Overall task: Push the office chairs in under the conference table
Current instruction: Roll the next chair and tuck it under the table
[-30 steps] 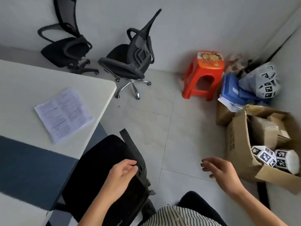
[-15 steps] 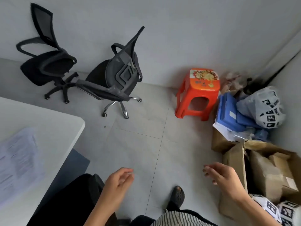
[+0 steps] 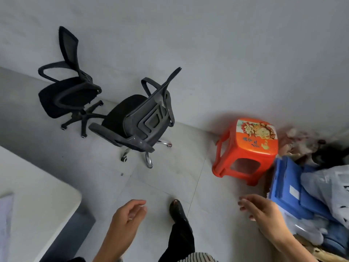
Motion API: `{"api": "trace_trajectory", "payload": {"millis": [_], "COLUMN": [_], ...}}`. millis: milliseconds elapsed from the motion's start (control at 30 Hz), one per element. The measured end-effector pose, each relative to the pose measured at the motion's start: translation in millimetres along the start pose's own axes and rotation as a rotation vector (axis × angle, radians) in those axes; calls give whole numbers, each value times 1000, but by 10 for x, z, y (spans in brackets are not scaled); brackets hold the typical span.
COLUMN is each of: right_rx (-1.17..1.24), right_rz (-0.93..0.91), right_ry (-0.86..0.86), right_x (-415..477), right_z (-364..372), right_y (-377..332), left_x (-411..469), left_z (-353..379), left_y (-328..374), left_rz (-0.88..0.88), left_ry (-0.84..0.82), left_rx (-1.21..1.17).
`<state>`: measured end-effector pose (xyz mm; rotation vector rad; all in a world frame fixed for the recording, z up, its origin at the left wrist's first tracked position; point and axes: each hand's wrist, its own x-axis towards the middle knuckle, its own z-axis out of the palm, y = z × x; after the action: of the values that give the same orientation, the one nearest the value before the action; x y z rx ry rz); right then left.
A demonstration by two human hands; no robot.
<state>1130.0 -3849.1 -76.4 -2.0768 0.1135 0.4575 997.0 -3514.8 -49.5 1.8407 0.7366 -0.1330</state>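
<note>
- The left hand (image 3: 126, 216) hangs over the bare floor tiles (image 3: 162, 178), fingers loosely curled and apart, holding nothing; the right hand (image 3: 264, 214) is spread the same way, empty, just in front of a pile of blue folders (image 3: 287, 188)
- Two black office chairs stand by the grey wall (image 3: 207, 53), well apart from the table; the nearer chair (image 3: 139, 120) has a chrome base and shows its back to the camera; the farther chair (image 3: 69, 91) sits to its left on a black base
- The white conference table (image 3: 37, 201) shows only its rounded corner at lower left; neither chair is under it
- An orange plastic stool (image 3: 251, 148) stands by the wall at right; a black shoe (image 3: 176, 208) points forward between the hands
</note>
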Motion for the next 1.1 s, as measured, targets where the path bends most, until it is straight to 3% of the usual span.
{"api": "trace_trajectory", "payload": {"millis": [200,433,633,733,900,1100], "right_rx": [66,17,-91,-152,-335,-598], "right_rz": [4,-100,-142,-198,-353,-830], "right_ry": [109,-31,-214,-286,-401,-379], "right_x": [1160,2266,3459,4115,5052,5577], "right_z": [-152,-32,24,41,223,914], "right_y": [-676,-1463,-1805,-2096,-2744,-3382], "left_x": [1342,2484,3399,3808,4119,4096], "left_z": [-87,-302,-409,-383,-99,25], "left_y": [898,1788,1856,1772,1743,1728], "left_rz": [72,153,73,-78,-335,-423], "left_ry": [-6,91,343,450,543,633], "left_rx": [10,35,132,208,552,531]}}
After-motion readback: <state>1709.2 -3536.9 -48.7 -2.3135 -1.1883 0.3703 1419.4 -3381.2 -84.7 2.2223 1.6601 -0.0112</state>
